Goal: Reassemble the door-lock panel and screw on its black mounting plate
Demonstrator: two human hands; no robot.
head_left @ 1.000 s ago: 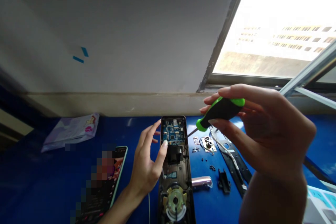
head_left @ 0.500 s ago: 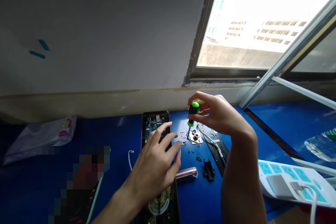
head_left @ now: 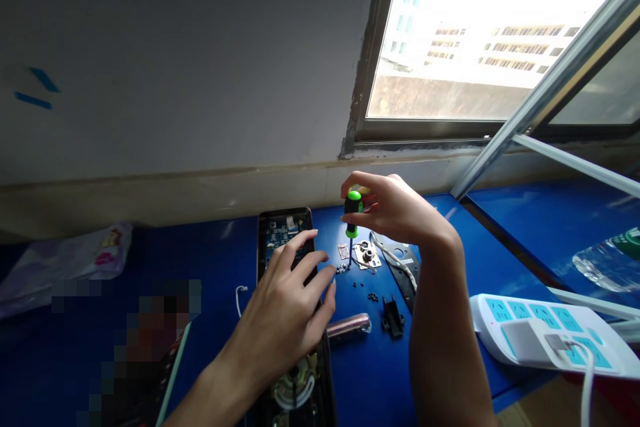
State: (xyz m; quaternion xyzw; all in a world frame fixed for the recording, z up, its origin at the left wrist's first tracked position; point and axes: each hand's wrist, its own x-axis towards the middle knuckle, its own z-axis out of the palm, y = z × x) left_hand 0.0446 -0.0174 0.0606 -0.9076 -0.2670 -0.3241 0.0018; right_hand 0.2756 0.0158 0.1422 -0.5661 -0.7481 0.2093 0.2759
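Note:
My right hand [head_left: 395, 210] is closed round a green and black screwdriver [head_left: 353, 212], held upright with its tip down by small dark screws [head_left: 342, 269] on the blue table [head_left: 220, 260]. My left hand [head_left: 287, 310] lies with fingers spread on an opened black device [head_left: 283, 230] whose blue circuit board shows at the far end. A round metal mechanism [head_left: 295, 390] shows at the device's near end, below my wrist.
Beside the device lie a small metal plate [head_left: 366, 255], a black strip with a white cable [head_left: 400, 265], a black clip [head_left: 392, 317] and a pinkish cylinder [head_left: 349, 326]. A white power strip [head_left: 545, 340] sits right; a phone [head_left: 150, 360] and a plastic bag [head_left: 65, 260] sit left.
My right hand moved out from near the camera and down, bringing the screwdriver from tilted to upright over the screws. My left hand settled flat on the device. The view shifted right.

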